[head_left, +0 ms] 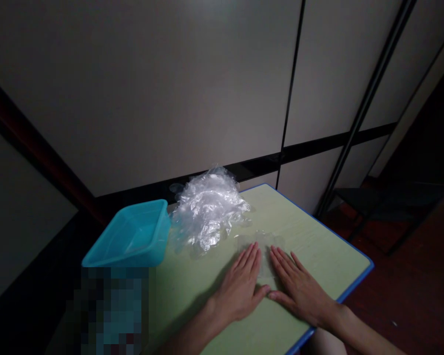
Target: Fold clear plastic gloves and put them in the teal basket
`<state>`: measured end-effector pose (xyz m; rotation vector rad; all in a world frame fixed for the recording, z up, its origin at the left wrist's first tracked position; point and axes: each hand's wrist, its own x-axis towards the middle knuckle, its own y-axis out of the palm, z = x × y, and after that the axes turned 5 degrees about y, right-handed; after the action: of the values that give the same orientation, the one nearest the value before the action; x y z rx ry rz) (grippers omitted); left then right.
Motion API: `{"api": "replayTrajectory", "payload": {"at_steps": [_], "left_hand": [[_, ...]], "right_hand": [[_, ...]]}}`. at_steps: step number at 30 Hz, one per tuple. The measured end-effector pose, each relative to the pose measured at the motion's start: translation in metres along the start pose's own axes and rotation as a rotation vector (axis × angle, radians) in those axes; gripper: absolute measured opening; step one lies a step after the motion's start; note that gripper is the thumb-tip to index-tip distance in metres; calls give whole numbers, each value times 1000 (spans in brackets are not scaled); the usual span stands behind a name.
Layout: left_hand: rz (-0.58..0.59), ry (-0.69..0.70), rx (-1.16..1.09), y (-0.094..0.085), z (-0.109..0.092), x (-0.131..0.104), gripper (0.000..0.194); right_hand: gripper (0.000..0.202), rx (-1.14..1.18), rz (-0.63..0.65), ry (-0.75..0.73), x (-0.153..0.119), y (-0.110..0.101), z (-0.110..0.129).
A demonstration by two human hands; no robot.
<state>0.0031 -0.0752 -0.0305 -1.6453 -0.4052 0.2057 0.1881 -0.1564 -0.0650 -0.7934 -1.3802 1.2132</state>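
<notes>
A thin clear plastic piece [265,256] lies flat on the pale green table [303,227]. My left hand [240,286] rests palm down over its left part, fingers stretched out and side by side. Over the right part lies my right hand [299,286], also flat, with its fingers extended. The two thumbs almost meet below the plastic. Beyond my left hand, toward the back of the table, sits a heap of crinkled clear plastic [210,207].
A turquoise basin [133,234] stands at the table's left side. Behind the table rise pale cabinet doors [192,98] with a dark band. A dark chair [385,202] stands on the reddish floor at the right. A blurred patch covers the lower left.
</notes>
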Motion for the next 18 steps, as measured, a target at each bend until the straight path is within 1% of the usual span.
{"api": "replayTrajectory", "payload": {"at_steps": [3,5,8,12,14,15,16,17,18], "left_hand": [[53,25,-44,4,-3,1,64],[64,28,-65,6,-1,-1,62],[46,45,-80,6,2,-3,62],[-14,62,-65,8,8,-6,67],[-66,74,-24,17,14,-4,70],[-103,87,7,25,19,-3,70],[-147,107,43,35,24,-1,62],[-205,114,78,46,30,2,48],[-273,98,104,58,35,6,40]], "right_hand": [[76,1,-7,-24,-2,3,1],[74,-6,-1,-37,-3,3,2],[73,-12,-10,-43,-3,0,4],[75,-66,-67,-63,0,0,2],[76,-127,-144,-93,3,9,-4],[76,-154,-193,-110,4,17,-9],[70,-180,-268,-137,6,26,-15],[59,-200,-318,-155,7,36,-22],[50,-203,-350,-202,8,47,-28]]}}
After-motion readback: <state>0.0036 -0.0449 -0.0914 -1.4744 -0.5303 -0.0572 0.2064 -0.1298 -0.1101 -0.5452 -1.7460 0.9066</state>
